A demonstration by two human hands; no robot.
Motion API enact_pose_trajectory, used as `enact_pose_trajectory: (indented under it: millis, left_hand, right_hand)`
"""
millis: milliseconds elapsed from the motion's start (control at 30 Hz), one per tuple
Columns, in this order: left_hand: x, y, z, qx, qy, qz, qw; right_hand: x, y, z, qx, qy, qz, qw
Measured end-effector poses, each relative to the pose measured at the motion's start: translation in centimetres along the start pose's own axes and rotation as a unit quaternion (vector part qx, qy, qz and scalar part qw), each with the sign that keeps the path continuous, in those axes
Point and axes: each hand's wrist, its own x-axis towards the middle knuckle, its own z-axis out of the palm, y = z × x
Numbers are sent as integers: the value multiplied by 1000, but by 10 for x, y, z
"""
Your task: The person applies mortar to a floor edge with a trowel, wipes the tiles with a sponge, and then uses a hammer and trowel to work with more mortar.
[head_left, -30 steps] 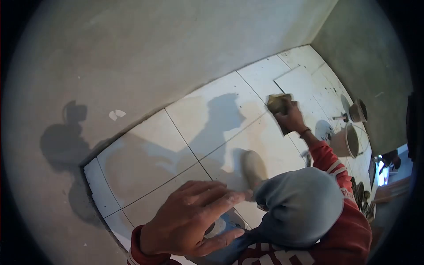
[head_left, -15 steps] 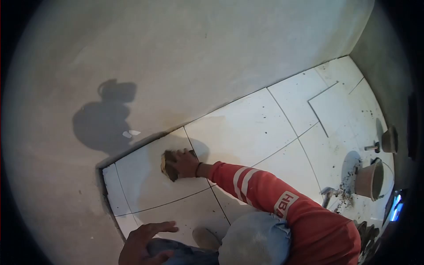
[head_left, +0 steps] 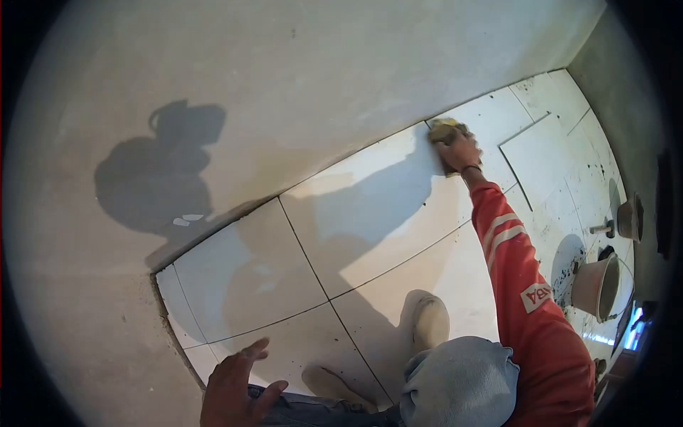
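Note:
My right hand (head_left: 461, 151), at the end of a red sleeve with white stripes, is pressed onto a yellow-brown sponge (head_left: 445, 130). The sponge lies against the white floor tiles (head_left: 370, 206), close to the foot of the wall and over a dark joint line. My left hand (head_left: 240, 384) is at the bottom left, above the tiles near my leg, with its fingers apart and nothing in it.
A bucket (head_left: 595, 287) stands at the right, with a smaller container (head_left: 629, 218) and a tool (head_left: 603, 228) beyond it. A loose tile (head_left: 535, 160) lies at the upper right. The bare wall (head_left: 284, 99) borders the tiles. Dark crumbs dot the floor.
My right hand and the sponge have moved right and farther up along the wall, from the left tile. My left hand stays low at the left. The view has shifted slightly.

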Motion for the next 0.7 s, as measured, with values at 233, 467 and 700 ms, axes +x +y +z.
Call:
enact_pose_trajectory:
  millis: [233,467,700]
  left_hand:
    - [27,13,4,-29,-34,25,999]
    - [28,15,10,-48,-48,43,997]
    - [11,22,0,-77,-17,19,997]
  right_hand:
    - [-93,-66,81,-36,104,-93,990]
    - [-309,-181,117,60,-68,-506,858]
    - [-243,-138,81,26,-119,-432,893]
